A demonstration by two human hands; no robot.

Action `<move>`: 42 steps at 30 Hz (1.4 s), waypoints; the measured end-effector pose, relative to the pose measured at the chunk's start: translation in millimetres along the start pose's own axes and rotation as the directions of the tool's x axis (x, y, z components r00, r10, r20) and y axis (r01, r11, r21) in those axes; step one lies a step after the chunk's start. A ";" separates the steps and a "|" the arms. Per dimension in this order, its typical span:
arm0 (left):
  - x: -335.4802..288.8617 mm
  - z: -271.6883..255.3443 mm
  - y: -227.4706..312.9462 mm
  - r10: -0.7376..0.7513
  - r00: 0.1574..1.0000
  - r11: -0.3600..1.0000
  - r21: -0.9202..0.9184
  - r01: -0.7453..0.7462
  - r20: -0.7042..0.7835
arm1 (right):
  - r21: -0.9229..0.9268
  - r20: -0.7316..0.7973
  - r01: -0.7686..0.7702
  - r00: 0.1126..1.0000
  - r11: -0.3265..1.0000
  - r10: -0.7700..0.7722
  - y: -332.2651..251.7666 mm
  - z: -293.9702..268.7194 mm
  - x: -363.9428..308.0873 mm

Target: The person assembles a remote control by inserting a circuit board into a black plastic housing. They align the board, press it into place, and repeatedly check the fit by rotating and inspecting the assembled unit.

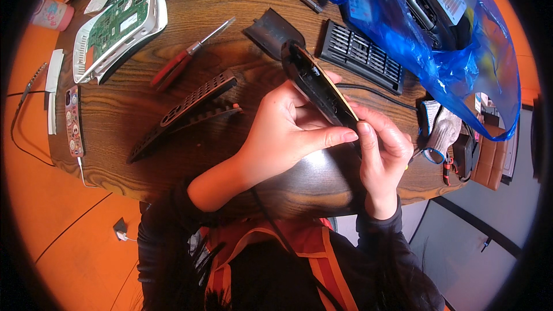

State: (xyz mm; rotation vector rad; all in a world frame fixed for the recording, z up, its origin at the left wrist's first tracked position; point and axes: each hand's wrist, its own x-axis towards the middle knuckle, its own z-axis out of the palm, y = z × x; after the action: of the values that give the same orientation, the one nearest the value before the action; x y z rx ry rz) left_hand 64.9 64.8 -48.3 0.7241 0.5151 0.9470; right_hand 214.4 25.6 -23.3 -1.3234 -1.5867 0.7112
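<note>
Both hands hold a long, curved black plastic handset shell (pixel 311 83), tilted above the table, with a thin yellowish edge along its right side. My left hand (pixel 288 121) wraps its underside, the thumb stretched toward its lower end. My right hand (pixel 383 141) pinches that lower end between thumb and fingers; what lies under the fingertips is hidden. Left of the hands, a black keypad cover (pixel 196 103) with rows of button holes rests on the table. A smaller black cover (pixel 273 33) lies just beyond the shell.
A red-handled screwdriver (pixel 178 63) lies at left, near opened white casings with green circuit boards (pixel 121 23). A black bit case (pixel 363 57) and a blue plastic bag (pixel 461 75) sit at right, with a glove (pixel 443 129) below. A phone (pixel 74 121) charges at the left edge.
</note>
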 end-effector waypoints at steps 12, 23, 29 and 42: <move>-0.4 0.1 -0.6 0.041 0.999 0.999 0.009 -0.041 -0.003 | -0.074 0.062 0.133 0.990 0.988 -0.129 2.1 -4.2 5.1; -0.6 -0.7 -3.2 0.023 0.999 0.998 0.064 -0.026 0.044 | -0.091 0.112 0.103 0.989 0.991 -0.092 2.1 -6.3 4.6; -0.4 -2.1 -6.2 0.097 0.986 0.988 0.108 -0.112 0.134 | -0.163 0.025 0.155 0.988 0.974 -0.153 4.6 -1.2 3.8; 4.7 -2.8 13.0 0.068 0.997 0.993 -0.097 -0.072 -0.041 | 0.015 -0.417 0.068 0.907 0.998 -0.055 3.9 -8.1 5.4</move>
State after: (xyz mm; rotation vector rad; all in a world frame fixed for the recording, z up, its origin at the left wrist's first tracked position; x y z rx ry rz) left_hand 58.3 74.7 -40.8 0.6402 0.4746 1.0459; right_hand 223.5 30.8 -21.8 -1.2953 -1.2597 0.3764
